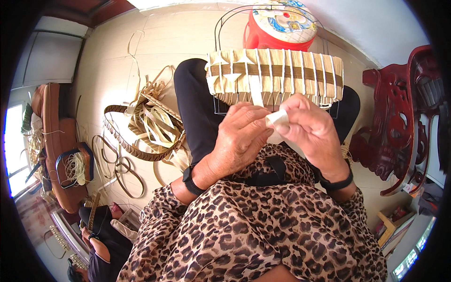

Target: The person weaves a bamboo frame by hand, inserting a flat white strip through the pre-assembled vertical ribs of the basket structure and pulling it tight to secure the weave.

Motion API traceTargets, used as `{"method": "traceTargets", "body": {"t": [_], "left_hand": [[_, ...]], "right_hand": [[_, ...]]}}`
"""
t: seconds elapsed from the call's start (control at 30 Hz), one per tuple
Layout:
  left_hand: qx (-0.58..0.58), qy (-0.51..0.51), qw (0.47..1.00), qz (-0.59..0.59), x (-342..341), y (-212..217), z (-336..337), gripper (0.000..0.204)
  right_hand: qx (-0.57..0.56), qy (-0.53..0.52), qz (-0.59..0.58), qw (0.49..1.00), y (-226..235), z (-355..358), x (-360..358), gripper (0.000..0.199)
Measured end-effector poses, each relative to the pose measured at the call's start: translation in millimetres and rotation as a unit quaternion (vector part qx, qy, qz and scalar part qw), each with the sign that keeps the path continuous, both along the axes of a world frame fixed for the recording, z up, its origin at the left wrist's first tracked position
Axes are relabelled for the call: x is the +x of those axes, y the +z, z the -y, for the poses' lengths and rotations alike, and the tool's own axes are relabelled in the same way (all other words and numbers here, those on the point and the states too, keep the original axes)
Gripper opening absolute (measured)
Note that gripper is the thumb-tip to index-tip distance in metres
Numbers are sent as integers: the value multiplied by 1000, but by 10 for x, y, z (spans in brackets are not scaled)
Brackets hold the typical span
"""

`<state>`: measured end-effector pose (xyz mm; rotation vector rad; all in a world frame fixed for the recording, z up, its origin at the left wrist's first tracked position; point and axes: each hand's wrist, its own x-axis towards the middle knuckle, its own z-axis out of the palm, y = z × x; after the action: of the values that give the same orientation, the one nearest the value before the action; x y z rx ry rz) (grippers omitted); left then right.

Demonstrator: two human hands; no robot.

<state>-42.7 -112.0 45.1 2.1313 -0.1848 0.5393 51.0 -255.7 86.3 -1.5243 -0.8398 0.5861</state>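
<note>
A wire-framed basket [300, 87] lies across my knees, covered in pale flat strips with a brown band along its middle and white wraps crossing it at intervals. From its near side a cream-white strip [255, 89] hangs down toward my hands. My right hand [312, 131] pinches a curled, looped part of a white strip between thumb and fingers. Close against it, my left hand [239, 134] is closed with its fingertips at the same loop. The strip's course between basket and loop is partly hidden behind my fingers.
A red stool [251, 35] with a patterned top stands beyond the basket. To the left lie a brown braided-rim basket [141, 152] full of loose strips and some coiled brown strips [129, 181]. Carved dark-red wooden furniture [390, 127] is on the right. Another person [105, 244] works at lower left.
</note>
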Motion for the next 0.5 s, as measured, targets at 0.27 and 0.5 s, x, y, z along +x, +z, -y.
{"method": "traceTargets", "body": {"t": [0.27, 0.5], "left_hand": [[-144, 62, 983, -94, -75, -76, 45, 17], [-87, -22, 995, -48, -77, -151, 23, 36]], "right_hand": [[-44, -72, -150, 985, -98, -190, -59, 7], [-58, -58, -161, 983, -133, -45, -110, 7]]}}
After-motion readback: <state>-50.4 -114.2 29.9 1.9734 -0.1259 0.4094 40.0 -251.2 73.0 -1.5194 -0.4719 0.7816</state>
